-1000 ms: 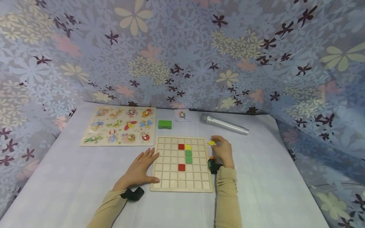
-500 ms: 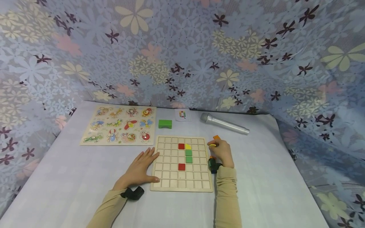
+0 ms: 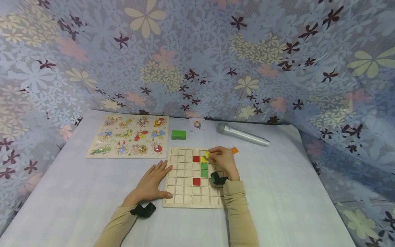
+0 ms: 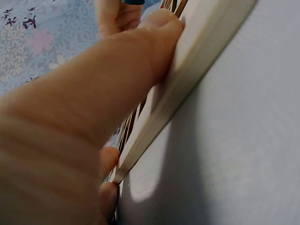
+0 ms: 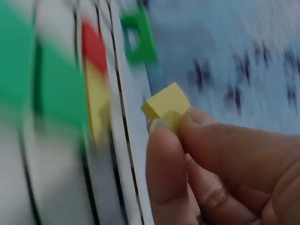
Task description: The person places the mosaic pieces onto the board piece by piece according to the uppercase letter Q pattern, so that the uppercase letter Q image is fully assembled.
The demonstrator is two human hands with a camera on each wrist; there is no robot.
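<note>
A wooden grid board (image 3: 181,189) lies on the table. Set in its cells are two red tiles, one of them (image 3: 196,181) nearer the front, two green tiles, one of them (image 3: 204,166) below a yellow tile (image 3: 203,160). My left hand (image 3: 148,185) rests spread on the board's left edge, thumb (image 4: 117,70) on the rim. Between thumb and fingertips, my right hand (image 3: 224,160) pinches a yellow square tile (image 5: 166,103), just above the board's upper right cells. The right forearm and wrist device hide part of the board's right side.
An orange tile (image 3: 235,150) lies right of the board. Behind stand a green arched block (image 3: 178,134), a small pattern card (image 3: 198,125) and a silver microphone (image 3: 245,134). An insect puzzle board (image 3: 131,139) lies at back left. A flowered cloth (image 3: 197,68) hangs behind the table.
With the yellow tile pinched, my right hand has moved left from beside the board to over its upper right part. The orange tile now shows behind it. My left hand has stayed put.
</note>
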